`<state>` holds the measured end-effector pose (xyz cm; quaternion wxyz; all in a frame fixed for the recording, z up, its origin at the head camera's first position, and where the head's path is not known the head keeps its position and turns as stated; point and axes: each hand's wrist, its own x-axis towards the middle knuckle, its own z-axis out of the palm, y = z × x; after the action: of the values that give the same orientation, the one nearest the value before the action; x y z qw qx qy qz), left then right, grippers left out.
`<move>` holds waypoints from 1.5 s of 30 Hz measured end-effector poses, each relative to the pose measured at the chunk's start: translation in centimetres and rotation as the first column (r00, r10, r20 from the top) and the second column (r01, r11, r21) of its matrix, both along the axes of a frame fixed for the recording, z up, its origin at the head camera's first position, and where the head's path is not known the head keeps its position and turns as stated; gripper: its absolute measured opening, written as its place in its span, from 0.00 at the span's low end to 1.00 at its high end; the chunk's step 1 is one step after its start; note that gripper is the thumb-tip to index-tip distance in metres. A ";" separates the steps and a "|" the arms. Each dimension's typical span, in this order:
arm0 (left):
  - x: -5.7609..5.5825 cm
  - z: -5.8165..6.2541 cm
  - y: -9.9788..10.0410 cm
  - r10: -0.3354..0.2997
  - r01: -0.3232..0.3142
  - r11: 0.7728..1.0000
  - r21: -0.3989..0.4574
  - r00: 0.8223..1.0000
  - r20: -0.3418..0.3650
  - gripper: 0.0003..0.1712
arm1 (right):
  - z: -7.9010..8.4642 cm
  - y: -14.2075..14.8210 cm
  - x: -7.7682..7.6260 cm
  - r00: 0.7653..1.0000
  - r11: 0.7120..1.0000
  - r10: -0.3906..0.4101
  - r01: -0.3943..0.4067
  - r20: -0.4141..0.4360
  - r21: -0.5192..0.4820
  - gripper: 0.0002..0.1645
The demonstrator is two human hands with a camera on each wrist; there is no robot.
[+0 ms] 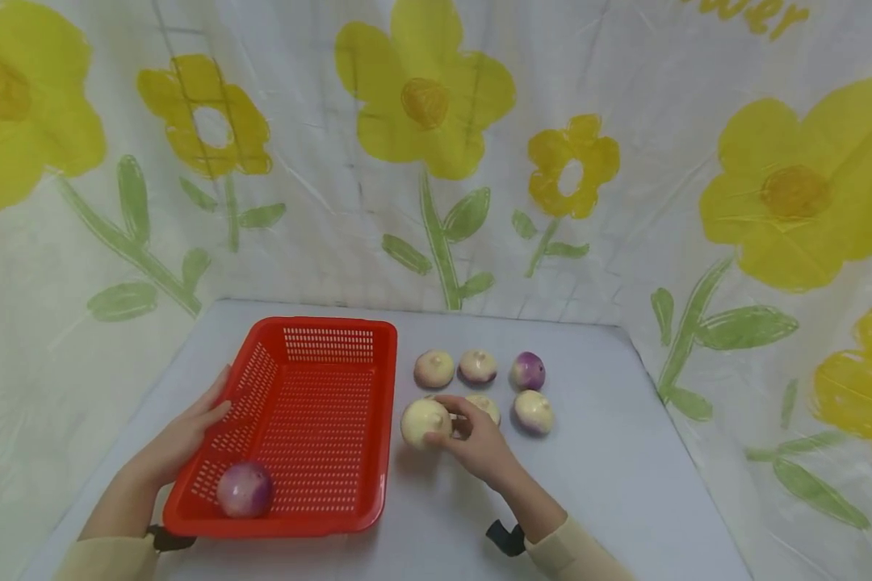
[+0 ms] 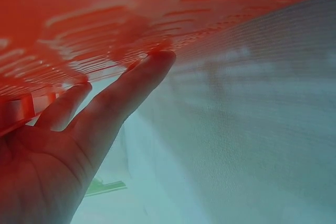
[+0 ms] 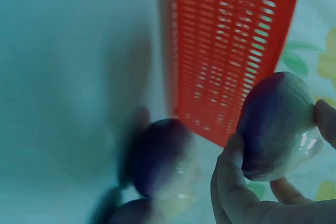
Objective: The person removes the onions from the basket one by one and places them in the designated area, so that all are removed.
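At the left stands a red perforated plastic basket (image 1: 320,528), with one purple-and-white turnip (image 1: 245,489) in its near left corner. My left hand (image 1: 178,440) grips its left side, the thumb over the rim. In the left wrist view, long fingers (image 2: 126,90) lie against the slotted outer wall. To the right of the basket, my right hand (image 1: 480,444) holds a pale turnip (image 1: 425,424) between thumb and fingers. The right wrist view shows that turnip's purple side (image 3: 268,124) raised near the basket's wall. Another turnip (image 1: 485,407) is partly hidden behind the right hand.
More turnips lie on the white table (image 1: 610,484): two pale ones (image 1: 433,369) and a purple one (image 1: 528,371) in the back row, plus a cream one (image 1: 534,412) in front. Behind the table hangs a white curtain (image 1: 298,250) painted with yellow flowers.
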<state>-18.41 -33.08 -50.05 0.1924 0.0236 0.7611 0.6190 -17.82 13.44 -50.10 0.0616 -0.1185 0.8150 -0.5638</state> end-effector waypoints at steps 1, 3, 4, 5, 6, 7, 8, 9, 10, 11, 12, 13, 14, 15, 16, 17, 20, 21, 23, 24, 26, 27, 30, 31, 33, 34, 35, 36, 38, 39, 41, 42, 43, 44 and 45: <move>0.1 0.0 0.0 0.005 -0.005 1.000 0.005 1.000 0.006 0.38 | -0.4 0.2 0.3 1.000 1.000 0.000 0.000 -0.001 0.011 0.35; 0.2 0.0 0.0 0.012 -0.012 1.000 0.009 1.000 0.013 0.38 | -1.4 0.4 0.8 1.000 1.000 0.002 -0.002 -0.005 0.024 0.35; 0.2 0.0 -0.1 0.013 -0.013 1.000 0.013 1.000 0.014 0.38 | -1.8 0.5 1.0 1.000 0.999 0.001 -0.001 -0.005 0.033 0.35; 0.2 0.0 -0.1 0.013 -0.013 1.000 0.016 1.000 0.013 0.38 | -2.3 0.6 1.2 1.000 0.999 0.003 -0.003 -0.008 0.035 0.35; 0.2 0.1 -0.1 0.014 -0.014 1.000 0.017 1.000 0.014 0.38 | -2.7 0.7 1.4 1.000 0.999 0.010 -0.009 -0.015 0.043 0.35; 0.2 0.1 -0.1 0.014 -0.014 1.000 0.017 1.000 0.012 0.38 | -3.1 0.8 1.6 1.000 0.998 0.015 -0.014 -0.018 0.057 0.35; 0.2 0.1 -0.1 0.013 -0.013 1.000 0.017 1.000 0.012 0.38 | -3.5 0.8 1.9 1.000 0.998 0.019 -0.017 -0.021 0.063 0.35; 0.2 0.1 -0.1 0.013 -0.013 1.000 0.016 1.000 0.014 0.38 | -3.8 0.8 2.1 1.000 0.997 0.021 -0.019 -0.022 0.069 0.36; 0.2 0.1 -0.1 0.015 -0.015 1.000 0.014 1.000 0.014 0.38 | -4.2 0.7 2.2 0.999 0.996 0.023 -0.021 -0.027 0.082 0.37; 0.1 0.1 -0.1 0.014 -0.014 1.000 0.008 1.000 0.011 0.37 | -4.4 0.7 2.4 0.999 0.996 0.025 -0.022 -0.029 0.091 0.38; 0.1 0.1 0.0 0.015 -0.015 1.000 0.008 1.000 0.012 0.37 | -4.7 0.7 2.5 0.999 0.995 0.023 -0.020 -0.030 0.099 0.39; 0.1 0.1 0.0 0.015 -0.015 1.000 0.010 1.000 0.012 0.37 | -4.9 0.7 2.6 0.999 0.994 0.022 -0.018 -0.032 0.110 0.39; 0.1 0.1 0.0 0.014 -0.014 1.000 0.013 1.000 0.014 0.37 | -5.1 0.7 2.7 0.999 0.994 0.019 -0.015 -0.032 0.113 0.39; 0.1 0.0 0.0 0.013 -0.014 1.000 0.014 1.000 0.012 0.37 | -5.2 0.7 2.8 0.999 0.993 0.016 -0.012 -0.030 0.118 0.40; 0.1 0.0 0.0 0.012 -0.012 1.000 0.016 1.000 0.010 0.37 | -5.4 0.7 2.8 0.999 0.992 0.014 -0.011 -0.030 0.123 0.39; 0.1 0.0 0.0 0.010 -0.011 1.000 0.019 1.000 0.010 0.37 | -5.5 0.7 2.8 1.000 0.992 0.011 -0.008 -0.025 0.124 0.39; 0.1 -0.1 0.0 0.002 -0.002 1.000 0.029 1.000 0.006 0.37 | -5.9 0.7 2.8 1.000 0.992 0.011 -0.010 -0.011 0.125 0.39; 0.1 -0.1 0.0 0.001 -0.001 1.000 0.027 1.000 0.002 0.36 | -6.0 0.8 2.8 1.000 0.992 0.011 -0.010 -0.007 0.125 0.39; 0.0 -0.1 0.0 -0.002 0.002 1.000 0.029 1.000 0.002 0.36 | -6.2 0.8 2.8 1.000 0.992 0.009 -0.009 -0.001 0.125 0.40; 0.0 -0.1 0.0 -0.005 0.004 1.000 0.031 1.000 0.003 0.37 | -6.3 0.8 2.8 1.000 0.992 0.009 -0.010 0.002 0.124 0.41; 0.0 -0.2 0.0 -0.002 0.002 1.000 0.031 1.000 0.005 0.37 | -6.3 0.9 2.8 1.000 0.992 0.008 -0.008 0.005 0.122 0.42; 0.0 -0.2 0.0 0.000 0.000 1.000 0.030 1.000 0.006 0.37 | -6.3 0.9 2.8 1.000 0.992 0.006 -0.007 0.008 0.123 0.43; -0.1 -0.2 -0.1 0.002 -0.002 1.000 0.021 1.000 0.003 0.38 | -6.3 1.0 2.8 1.000 0.993 0.009 -0.010 0.011 0.122 0.44; -0.1 -0.2 -0.1 0.003 -0.003 1.000 0.017 1.000 0.000 0.38 | -6.2 1.0 2.8 1.000 0.993 0.010 -0.011 0.010 0.120 0.45; 0.0 -0.3 -0.1 0.005 -0.005 1.000 0.015 1.000 0.000 0.38 | -6.1 1.1 2.9 1.000 0.992 0.009 -0.011 0.012 0.124 0.45; 0.0 -0.3 -0.1 0.003 -0.003 1.000 0.014 1.000 -0.001 0.38 | -5.9 1.1 3.0 1.000 0.992 0.009 -0.011 0.011 0.127 0.46; 0.0 -0.3 -0.1 0.003 -0.003 1.000 0.017 1.000 0.001 0.37 | -5.8 1.2 3.1 1.000 0.991 0.006 -0.007 0.008 0.136 0.46; 0.0 -0.3 -0.1 0.002 -0.002 1.000 0.021 1.000 0.002 0.37 | -5.6 1.3 3.1 1.000 0.990 0.002 -0.003 0.007 0.142 0.47; 0.0 -0.2 -0.1 0.001 -0.001 1.000 0.030 1.000 0.008 0.37 | -5.1 1.6 3.4 1.000 0.988 -0.008 0.008 0.002 0.157 0.48; 0.0 -0.2 -0.1 -0.001 0.001 0.999 0.032 1.000 0.008 0.37 | -4.8 1.7 3.5 1.000 0.987 -0.014 0.014 -0.004 0.162 0.48; -0.1 -0.2 -0.1 -0.004 0.004 1.000 0.029 1.000 0.008 0.38 | -4.1 2.1 3.7 0.999 0.986 -0.031 0.034 -0.018 0.166 0.49; -0.1 -0.2 -0.1 -0.004 0.004 1.000 0.027 1.000 0.009 0.38 | -3.6 2.2 3.8 0.999 0.986 -0.039 0.043 -0.025 0.162 0.49; -0.1 -0.2 -0.1 -0.007 0.006 1.000 0.026 1.000 0.010 0.38 | -3.2 2.3 3.9 0.998 0.987 -0.046 0.051 -0.032 0.152 0.49; -0.1 -0.1 -0.2 -0.009 0.009 1.000 0.023 1.000 0.007 0.38 | -2.8 2.3 3.9 0.998 0.988 -0.051 0.056 -0.041 0.144 0.49; -0.2 -0.2 -0.2 -0.011 0.011 1.000 0.020 1.000 0.005 0.38 | -2.4 2.3 3.9 0.997 0.989 -0.056 0.062 -0.049 0.134 0.48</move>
<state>-18.56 -33.33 -50.20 0.1974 0.0282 0.7542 0.6257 -13.96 15.77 -52.49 0.0344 -0.1023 0.8559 -0.5058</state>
